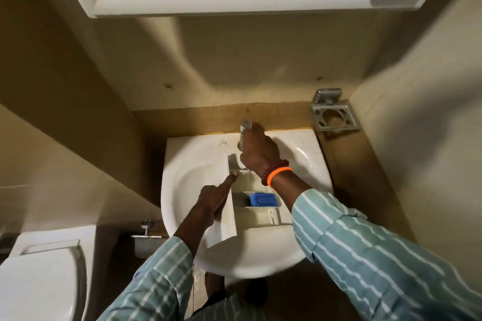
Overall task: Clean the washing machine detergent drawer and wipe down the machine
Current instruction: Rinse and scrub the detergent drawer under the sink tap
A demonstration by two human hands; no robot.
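The white detergent drawer (257, 212), with a blue insert (262, 199) in one compartment, lies in the white washbasin (187, 164). My left hand (215, 198) holds the drawer's left side, its index finger stretched along the wall with the tip at the far compartment. My right hand (258, 150) grips the chrome tap (245, 126) at the back of the basin, above the drawer's far end. Red bead and orange bands circle that wrist. I cannot tell whether water is running.
A metal holder (335, 116) is fixed to the wall right of the basin. A white mirror cabinet (234, 0) hangs overhead. At the lower left stands a toilet (39, 276), with a small metal valve (147, 228) beside the basin. Beige walls close in on both sides.
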